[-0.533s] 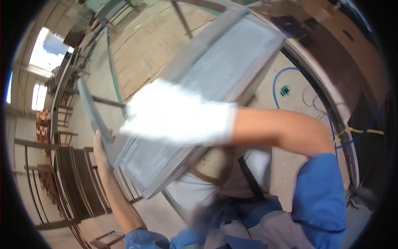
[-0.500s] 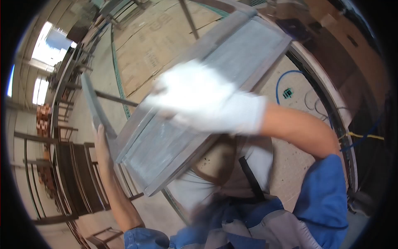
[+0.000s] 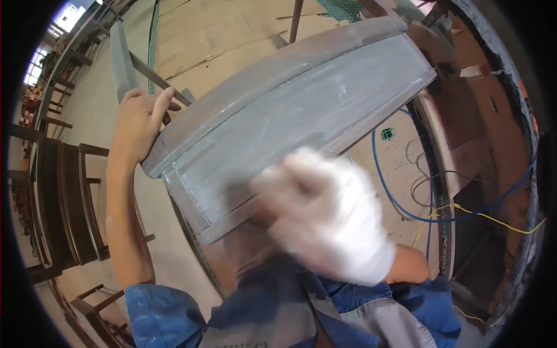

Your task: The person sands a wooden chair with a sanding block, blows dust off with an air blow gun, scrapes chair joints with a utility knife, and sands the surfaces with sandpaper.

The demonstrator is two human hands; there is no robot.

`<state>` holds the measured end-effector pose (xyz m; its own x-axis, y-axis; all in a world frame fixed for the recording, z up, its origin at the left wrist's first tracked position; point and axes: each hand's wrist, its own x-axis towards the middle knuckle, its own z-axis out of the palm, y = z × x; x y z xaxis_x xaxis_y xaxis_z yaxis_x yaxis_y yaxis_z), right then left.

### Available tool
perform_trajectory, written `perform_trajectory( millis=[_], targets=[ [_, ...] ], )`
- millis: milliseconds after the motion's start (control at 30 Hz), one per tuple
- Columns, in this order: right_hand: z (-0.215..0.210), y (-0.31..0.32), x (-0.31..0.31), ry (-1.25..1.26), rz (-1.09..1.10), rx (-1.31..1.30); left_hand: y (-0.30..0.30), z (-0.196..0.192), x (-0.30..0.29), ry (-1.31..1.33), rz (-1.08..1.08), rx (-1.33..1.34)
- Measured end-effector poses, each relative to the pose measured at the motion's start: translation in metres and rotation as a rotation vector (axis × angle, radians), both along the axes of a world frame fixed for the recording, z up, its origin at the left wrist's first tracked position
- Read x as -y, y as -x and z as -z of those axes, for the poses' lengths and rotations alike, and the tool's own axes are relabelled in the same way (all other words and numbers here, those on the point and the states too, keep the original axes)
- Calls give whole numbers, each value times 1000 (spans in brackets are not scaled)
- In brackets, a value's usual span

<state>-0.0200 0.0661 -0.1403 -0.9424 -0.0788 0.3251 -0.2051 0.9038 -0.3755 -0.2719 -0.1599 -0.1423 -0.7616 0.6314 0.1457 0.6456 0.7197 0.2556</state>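
Note:
A grey-coated wooden chair frame lies tilted before me. It has a broad flat panel, a curved rail along its far edge and a thin border on the near edge. My bare left hand is closed round the lower end of a grey chair leg, beside the frame's left corner. In a white glove, my right hand is over the panel's near edge, badly smeared by motion. Its fingers look curled, but whether they hold anything does not show.
Brown cardboard covers the floor beyond the frame. A blue hose and a yellow cord curl at the right. Dark chair frames stand at the left, with another low frame nearer me.
My gloved right hand has moved from the middle of the panel toward me, to its near edge. The view has shifted, and more of the panel shows. My left hand still grips the leg.

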Motion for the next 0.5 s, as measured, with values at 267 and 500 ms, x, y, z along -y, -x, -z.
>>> perform_trajectory(
  millis=[267,500],
  targets=[
    [-17,-6,65,174,250,329,7,12,8,-40,75,-60],
    [8,-25,49,-206,337,-49,-1,-1,-7,-9,20,74]
  ],
)
